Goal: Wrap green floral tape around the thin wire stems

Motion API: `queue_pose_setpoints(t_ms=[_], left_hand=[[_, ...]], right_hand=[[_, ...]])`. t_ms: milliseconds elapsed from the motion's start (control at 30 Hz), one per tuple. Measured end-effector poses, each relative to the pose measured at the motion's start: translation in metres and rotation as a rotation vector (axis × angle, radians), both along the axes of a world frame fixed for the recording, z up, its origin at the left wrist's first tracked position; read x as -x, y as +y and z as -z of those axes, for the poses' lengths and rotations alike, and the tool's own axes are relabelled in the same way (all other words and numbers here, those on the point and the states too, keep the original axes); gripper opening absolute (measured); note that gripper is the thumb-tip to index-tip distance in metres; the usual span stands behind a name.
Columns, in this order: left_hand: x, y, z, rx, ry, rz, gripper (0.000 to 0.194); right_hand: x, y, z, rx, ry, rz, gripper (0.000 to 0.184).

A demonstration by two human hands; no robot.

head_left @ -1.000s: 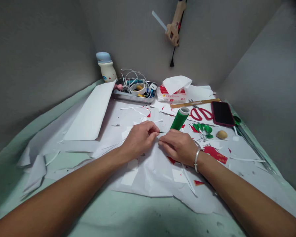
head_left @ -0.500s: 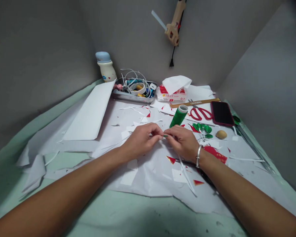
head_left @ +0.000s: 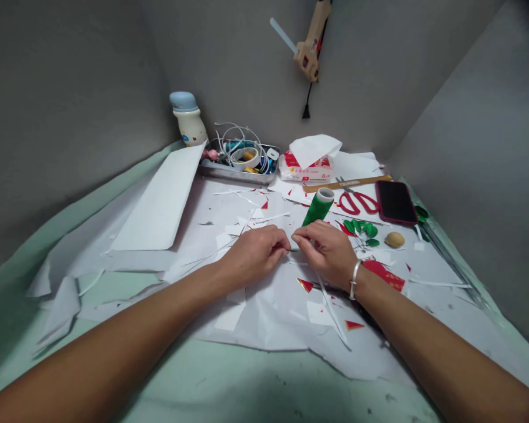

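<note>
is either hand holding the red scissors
No, the red-handled scissors lie beside the phone, away from the left hand and right hand, which meet near the middle of the paper.

Left hand (head_left: 254, 254): centre of frame, fingers curled inward, pinching.
Right hand (head_left: 326, 252): just right of it, fingertips pinching, nearly touching the left.
Left forearm (head_left: 114, 335): from lower left.
Right forearm (head_left: 423, 346): from lower right.

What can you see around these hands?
Spool: one, green, beyond the hands.
Scissors: one, red handles, beside phone.
Phone: one, black, red case, right.
Tissue pack: one, white and red, back.
Tray: one, silver, back.
Bottle: one, cream, blue cap, back corner.
Glue gun: one, tan, hanging on wall.
Leaf cutouts: several, green, near scissors.
Paper scraps: many, white and red, everywhere.
Thin strip: one, dark, between hands.
Left hand, right hand: two, centre, pinching strip.
Bracelet: one, silver, right wrist.
</note>
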State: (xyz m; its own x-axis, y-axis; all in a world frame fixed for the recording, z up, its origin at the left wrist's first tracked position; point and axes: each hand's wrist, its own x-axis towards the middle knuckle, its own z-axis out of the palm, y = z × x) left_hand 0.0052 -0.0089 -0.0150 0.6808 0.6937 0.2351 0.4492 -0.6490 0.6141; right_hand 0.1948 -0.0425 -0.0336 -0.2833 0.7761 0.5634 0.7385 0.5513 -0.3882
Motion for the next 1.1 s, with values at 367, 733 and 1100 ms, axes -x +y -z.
queue_pose_setpoints(t_ms=[367, 733, 1100], left_hand=[[0.000, 0.002, -0.007, 0.067, -0.139, -0.218, 0.011], [0.000, -0.001, -0.002, 0.072, -0.020, -0.002, 0.012], [-0.001, 0.001, -0.017, 0.283, -0.279, -0.110, 0.009]], right_hand=[[0.006, -0.005, -0.001, 0.085, -0.191, -0.101, 0.018], [0.001, -0.001, -0.002, 0.131, 0.118, -0.003, 0.017], [0.008, -0.006, -0.004, 0.389, 0.330, 0.023, 0.022]])
